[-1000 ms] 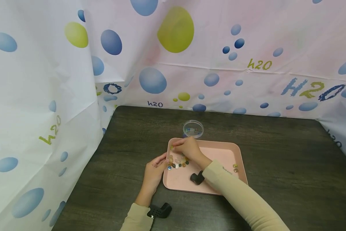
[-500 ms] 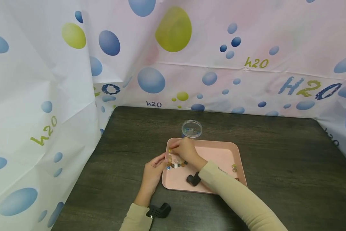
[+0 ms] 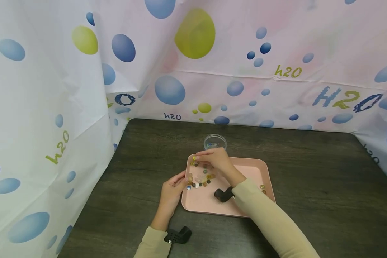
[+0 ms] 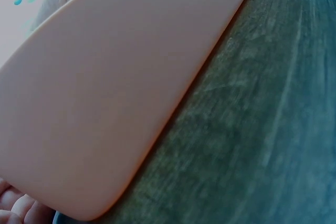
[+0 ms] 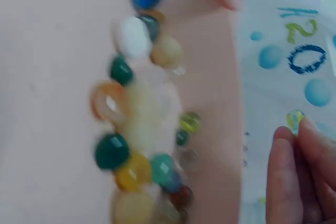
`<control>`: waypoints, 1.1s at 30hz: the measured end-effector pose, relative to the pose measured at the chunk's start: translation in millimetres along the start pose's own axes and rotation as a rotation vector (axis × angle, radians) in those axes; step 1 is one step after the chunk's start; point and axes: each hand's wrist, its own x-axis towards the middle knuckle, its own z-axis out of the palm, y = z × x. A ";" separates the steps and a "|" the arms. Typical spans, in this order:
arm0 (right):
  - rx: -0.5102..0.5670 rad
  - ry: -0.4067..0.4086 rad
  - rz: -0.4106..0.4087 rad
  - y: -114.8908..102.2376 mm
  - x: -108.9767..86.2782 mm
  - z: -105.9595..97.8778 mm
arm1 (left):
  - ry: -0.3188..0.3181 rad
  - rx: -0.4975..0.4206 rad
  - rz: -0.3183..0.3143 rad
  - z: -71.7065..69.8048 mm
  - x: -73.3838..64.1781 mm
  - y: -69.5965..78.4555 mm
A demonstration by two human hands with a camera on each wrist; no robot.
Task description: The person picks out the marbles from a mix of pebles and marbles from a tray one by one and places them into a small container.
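A shallow pink tray (image 3: 246,167) lies on the dark wooden table. My left hand (image 3: 171,195) grips its left rim, thumb on the edge; in the left wrist view the tray's outer wall (image 4: 110,98) fills much of the picture. Over the tray's far left corner, my right hand (image 3: 217,159) pinches a clear marble with yellow-green in it (image 5: 295,120) between thumb and fingertips. Below that hand, a cluster of marbles and polished stones lies in the tray's left part, among them a white stone (image 5: 134,38), a dark green one (image 5: 112,151) and a blue marble (image 3: 188,187).
A round clear dish (image 3: 215,139) with small blue pieces stands just behind the tray, partly covered by the right hand. A few marbles (image 3: 262,187) lie at the tray's right side. A patterned sheet (image 3: 193,89) hangs behind the table.
The right hand has moved up and slightly right from the tray's left part, with the marble between its fingertips. More of the stones now show below it. The left hand stays on the rim.
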 end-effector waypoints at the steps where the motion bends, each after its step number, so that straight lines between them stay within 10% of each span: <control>1: 0.040 -0.001 0.004 -2.2 -0.6 -3.7 | 0.004 0.004 0.000 -0.1 0.1 0.1; 33: 0.533 0.116 0.078 -9.1 20.6 -80.5 | 0.020 0.039 0.010 1.1 -0.4 -0.8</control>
